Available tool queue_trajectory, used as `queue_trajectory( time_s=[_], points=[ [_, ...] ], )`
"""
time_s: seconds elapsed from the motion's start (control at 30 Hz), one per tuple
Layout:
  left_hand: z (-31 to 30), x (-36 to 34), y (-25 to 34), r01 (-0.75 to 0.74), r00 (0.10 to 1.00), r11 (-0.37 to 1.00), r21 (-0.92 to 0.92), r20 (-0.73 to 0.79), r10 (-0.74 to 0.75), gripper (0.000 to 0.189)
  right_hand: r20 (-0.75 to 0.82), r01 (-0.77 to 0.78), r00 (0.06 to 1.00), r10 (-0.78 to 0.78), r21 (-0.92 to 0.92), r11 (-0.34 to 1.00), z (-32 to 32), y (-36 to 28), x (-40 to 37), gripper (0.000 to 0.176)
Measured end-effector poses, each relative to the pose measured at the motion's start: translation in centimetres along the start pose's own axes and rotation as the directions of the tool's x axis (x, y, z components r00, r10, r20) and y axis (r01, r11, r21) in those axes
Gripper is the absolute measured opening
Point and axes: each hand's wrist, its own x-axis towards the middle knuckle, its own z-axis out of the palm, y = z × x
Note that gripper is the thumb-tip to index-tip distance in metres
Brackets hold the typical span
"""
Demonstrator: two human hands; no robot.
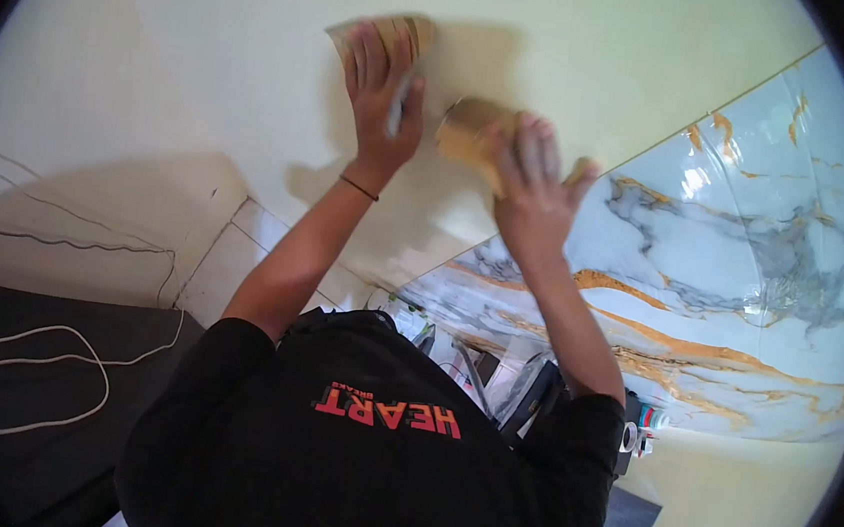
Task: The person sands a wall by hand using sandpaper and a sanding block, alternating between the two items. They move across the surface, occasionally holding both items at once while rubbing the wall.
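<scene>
My left hand [383, 100] is raised against the pale wall, its fingers laid over a curved tan sheet [417, 34] that looks like sandpaper. A narrow whitish edge shows between the thumb and forefinger. Lower and to the right, my right hand [534, 188] holds a second bent tan piece [466, 132] of similar look against the wall. Motion blurs its fingers, and the piece sticks out to their left. The two pieces are apart from each other.
Glossy marble-patterned panels [704, 248] with grey and orange veins cover the wall at right. A dark surface [55, 332] with a looped white cable [102, 366] lies at lower left. Below the right arm, several items crowd around a black object [536, 399].
</scene>
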Motion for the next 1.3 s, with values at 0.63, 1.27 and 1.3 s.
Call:
queue_trajectory(
  time_s=[0.63, 1.27, 1.3],
  points=[
    [1.4, -8.4, 0.1, 0.009, 0.979, 0.986, 0.165, 0.202, -0.042, 0.058, -0.151, -0.095, 0.985, 0.081, -0.092, 0.991, -1.9, 3.0, 3.1, 0.075],
    [-4.9, -25.1, -13.8, 0.623, 0.506, 0.652, 0.433, 0.412, -0.758, 0.044, 0.392, -0.413, 0.858, 0.333, 0.140, 0.900, 9.7, -13.9, -7.3, 0.081],
    [-5.7, -28.3, -17.4, 0.738, 0.099, 0.352, 0.575, 0.424, -0.900, 0.039, 0.367, -0.368, 0.892, 0.266, 0.245, 0.897, 11.0, -16.0, -9.9, 0.073]
  ],
)
